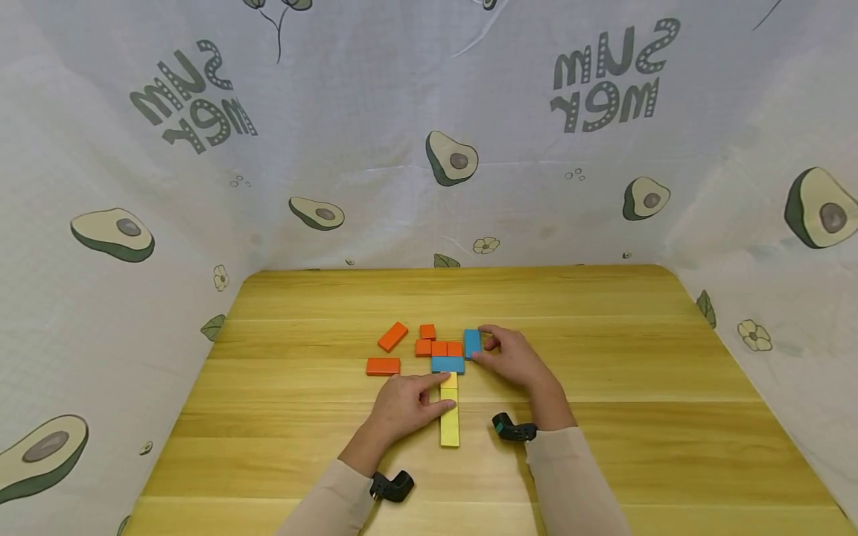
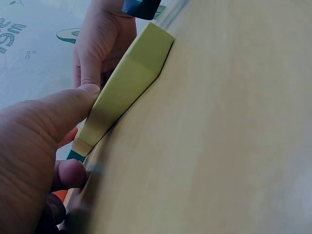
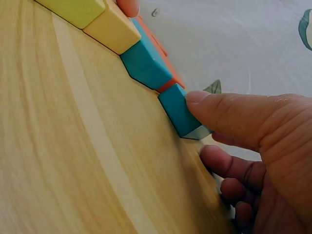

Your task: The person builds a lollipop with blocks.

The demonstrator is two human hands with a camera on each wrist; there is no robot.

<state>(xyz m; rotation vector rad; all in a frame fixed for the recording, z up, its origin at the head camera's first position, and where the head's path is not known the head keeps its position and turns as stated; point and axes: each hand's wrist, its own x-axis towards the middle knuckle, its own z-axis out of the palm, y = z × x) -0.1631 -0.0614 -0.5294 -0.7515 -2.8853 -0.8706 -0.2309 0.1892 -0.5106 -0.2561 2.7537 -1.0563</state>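
My right hand (image 1: 515,359) pinches an upright-lying blue block (image 1: 472,341) between thumb and fingers. In the right wrist view, the thumb lies on this blue block (image 3: 176,109), whose end is close against a row of orange. My left hand (image 1: 402,408) rests index finger and thumb on the column below. Its index tip is at a small light-orange block (image 1: 450,382), and its thumb touches the long yellow piece (image 1: 450,430). Between column and orange row lies a second blue block (image 1: 447,365), set crosswise. Three small orange squares (image 1: 439,348) form that row.
One more orange square (image 1: 427,331) sits above the row's left end. Two longer orange blocks (image 1: 383,366) lie to the left, one of them slanted. All rest on a wooden table (image 1: 302,432), with a printed avocado cloth (image 1: 375,186) rising around it.
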